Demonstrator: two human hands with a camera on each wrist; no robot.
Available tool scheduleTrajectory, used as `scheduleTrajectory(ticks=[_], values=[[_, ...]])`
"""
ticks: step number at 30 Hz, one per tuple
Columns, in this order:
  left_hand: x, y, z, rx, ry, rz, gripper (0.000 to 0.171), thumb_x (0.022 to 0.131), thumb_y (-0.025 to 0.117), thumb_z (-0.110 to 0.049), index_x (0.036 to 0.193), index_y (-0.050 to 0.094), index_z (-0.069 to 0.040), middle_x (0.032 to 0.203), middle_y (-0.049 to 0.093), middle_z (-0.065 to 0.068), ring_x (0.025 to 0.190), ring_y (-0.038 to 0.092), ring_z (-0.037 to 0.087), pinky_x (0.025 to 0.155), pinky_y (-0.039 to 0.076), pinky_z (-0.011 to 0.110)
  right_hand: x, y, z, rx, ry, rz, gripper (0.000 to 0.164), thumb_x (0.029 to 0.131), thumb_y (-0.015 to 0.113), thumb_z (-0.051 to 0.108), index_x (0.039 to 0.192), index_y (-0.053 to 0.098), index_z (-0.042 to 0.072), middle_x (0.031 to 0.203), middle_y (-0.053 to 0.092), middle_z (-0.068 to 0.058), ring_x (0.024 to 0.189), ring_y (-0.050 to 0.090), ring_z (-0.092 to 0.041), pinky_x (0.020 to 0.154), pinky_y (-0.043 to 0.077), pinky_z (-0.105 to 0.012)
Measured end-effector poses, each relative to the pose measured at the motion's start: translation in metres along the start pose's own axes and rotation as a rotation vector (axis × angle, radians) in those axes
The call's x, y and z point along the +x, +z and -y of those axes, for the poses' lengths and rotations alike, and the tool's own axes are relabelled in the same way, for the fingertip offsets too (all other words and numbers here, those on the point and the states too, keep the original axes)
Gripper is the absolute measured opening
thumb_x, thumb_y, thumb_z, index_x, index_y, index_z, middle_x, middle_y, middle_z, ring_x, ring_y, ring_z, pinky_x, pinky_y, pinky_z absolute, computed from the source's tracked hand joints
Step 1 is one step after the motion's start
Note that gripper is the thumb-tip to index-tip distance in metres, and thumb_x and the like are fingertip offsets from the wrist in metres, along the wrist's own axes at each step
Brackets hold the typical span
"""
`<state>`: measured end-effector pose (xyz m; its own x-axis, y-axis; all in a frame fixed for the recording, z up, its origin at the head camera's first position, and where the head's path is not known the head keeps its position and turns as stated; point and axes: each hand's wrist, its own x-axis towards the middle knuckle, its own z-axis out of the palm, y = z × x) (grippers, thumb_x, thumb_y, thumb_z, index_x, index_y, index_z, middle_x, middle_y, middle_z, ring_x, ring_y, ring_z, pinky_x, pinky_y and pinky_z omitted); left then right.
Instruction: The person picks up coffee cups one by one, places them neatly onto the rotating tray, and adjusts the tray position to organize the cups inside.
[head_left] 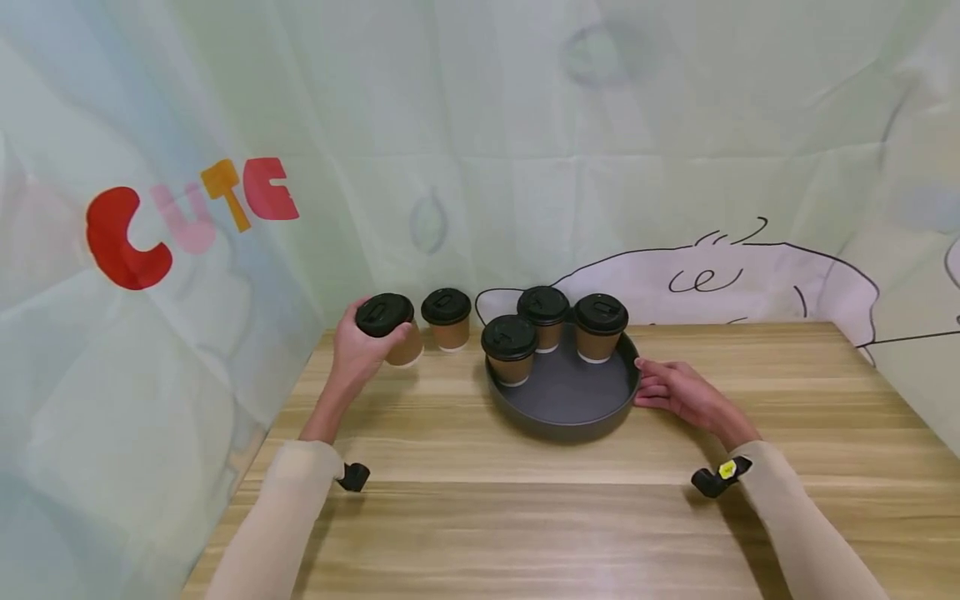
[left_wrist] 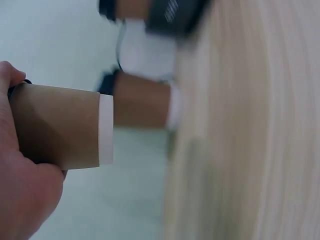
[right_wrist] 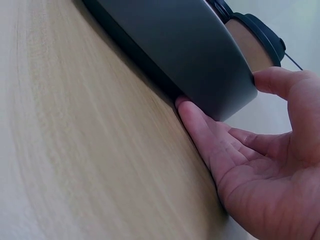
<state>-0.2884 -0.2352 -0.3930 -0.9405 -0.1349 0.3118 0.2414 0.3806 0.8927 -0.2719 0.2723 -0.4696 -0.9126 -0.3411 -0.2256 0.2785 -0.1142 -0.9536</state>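
Observation:
My left hand [head_left: 362, 346] holds a brown paper coffee cup with a black lid [head_left: 385, 315] by its upper part, thumb on the near side. In the left wrist view the white base of this cup [left_wrist: 60, 127] hangs clear of the table. Just right of it a second lidded cup [head_left: 450, 332] stands upright on the table. Three more such cups, one at the left [head_left: 512, 367], one at the back [head_left: 551, 333] and one at the right [head_left: 597, 343], stand in a round dark grey pan [head_left: 566, 429]. My right hand [head_left: 682, 392] grips the pan's right side, thumb at the rim and fingers low against the wall.
The wooden table [head_left: 480, 533] ends at the back against a pale printed curtain [head_left: 465, 167]. Another curtain side with the coloured letters CUTE [head_left: 221, 196] hangs along the left edge.

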Motion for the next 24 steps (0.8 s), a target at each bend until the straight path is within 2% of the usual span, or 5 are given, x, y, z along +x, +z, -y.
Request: scheduleTrajectory(ticks=[5,8,11,17,24], values=[[-0.024,0.013,-0.038,-0.080,0.100,0.091,0.073,0.083,0.084,-0.013,0.144,0.047,0.003,0.138,0.056,0.019,0.122,0.056,0.028,0.094,0.050,0.020,-0.001,0.001,-0.001,-0.002,-0.001,-0.005,0.030,0.111,0.050,0.021,0.117,0.048,-0.008,0.090,0.072,-0.009,0.082,0.073,-0.016,0.087,0.062,-0.035],[-0.038,0.028,-0.057,-0.105,0.177,0.172,0.073,0.081,0.085,-0.011,0.144,0.049,0.001,0.137,0.058,0.018,0.122,0.057,0.028,0.097,0.049,0.021,-0.001,0.001,0.000,-0.002,-0.003,-0.009,0.031,0.111,0.051,0.022,0.117,0.047,-0.009,0.089,0.071,-0.008,0.082,0.073,-0.016,0.087,0.062,-0.035],[-0.051,0.047,-0.071,-0.112,0.244,0.255,0.075,0.079,0.085,-0.015,0.144,0.049,-0.002,0.134,0.061,0.018,0.120,0.060,0.029,0.099,0.052,0.030,-0.002,0.001,0.001,-0.007,-0.008,-0.007,0.033,0.111,0.051,0.022,0.119,0.046,-0.010,0.089,0.071,-0.008,0.083,0.072,-0.015,0.088,0.062,-0.034],[-0.069,0.090,-0.081,-0.078,0.344,0.313,0.084,0.071,0.086,-0.028,0.142,0.050,0.000,0.126,0.065,0.017,0.112,0.064,0.029,0.099,0.054,0.042,-0.001,0.002,0.001,-0.022,-0.010,-0.005,0.034,0.111,0.051,0.022,0.119,0.046,-0.011,0.090,0.072,-0.008,0.084,0.073,-0.015,0.088,0.062,-0.034],[-0.079,0.130,-0.078,-0.020,0.371,0.310,0.087,0.070,0.088,-0.033,0.142,0.049,-0.003,0.128,0.061,0.014,0.116,0.060,0.027,0.103,0.051,0.046,-0.002,0.002,-0.001,-0.017,-0.014,-0.017,0.032,0.111,0.052,0.021,0.118,0.049,-0.010,0.090,0.071,-0.009,0.084,0.073,-0.016,0.087,0.062,-0.034]])
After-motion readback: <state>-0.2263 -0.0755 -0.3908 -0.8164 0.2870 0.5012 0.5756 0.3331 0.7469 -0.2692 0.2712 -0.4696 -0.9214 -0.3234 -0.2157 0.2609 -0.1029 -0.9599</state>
